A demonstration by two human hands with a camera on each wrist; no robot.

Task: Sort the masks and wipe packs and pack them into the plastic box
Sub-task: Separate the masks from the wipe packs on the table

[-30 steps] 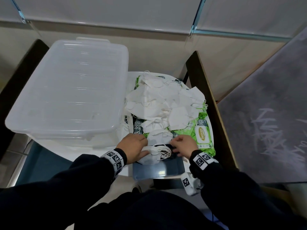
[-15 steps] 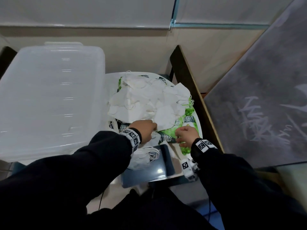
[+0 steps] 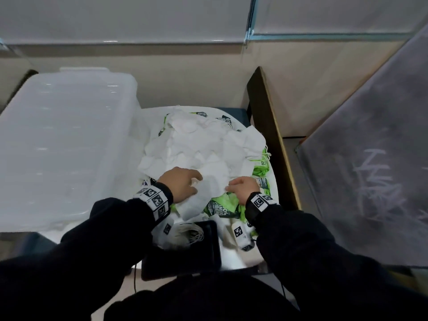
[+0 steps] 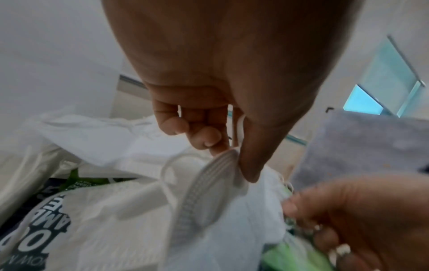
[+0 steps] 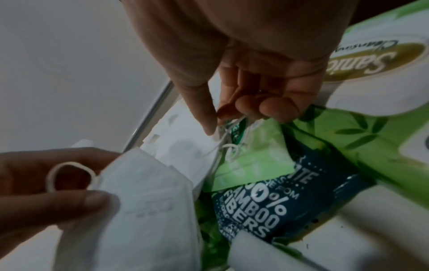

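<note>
The left hand (image 3: 183, 185) pinched the edge of a folded white mask (image 3: 208, 188) at centre frame, thumb and fingers (image 4: 204, 136) clamped on it. The right hand (image 3: 244, 188), just right of it, pinched a white ear loop (image 5: 228, 146) between thumb and forefinger. The mask pile (image 3: 201, 147) lay over green wipe packs (image 3: 225, 205) on the white table (image 3: 231, 253). The lidded plastic box (image 3: 64, 144) stood at left.

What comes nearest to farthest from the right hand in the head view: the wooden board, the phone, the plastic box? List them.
1. Phone: just below and left of the right hand, at the near table edge.
2. Wooden board: on the right, standing up past the table.
3. Plastic box: far left, beyond the left hand.
</note>
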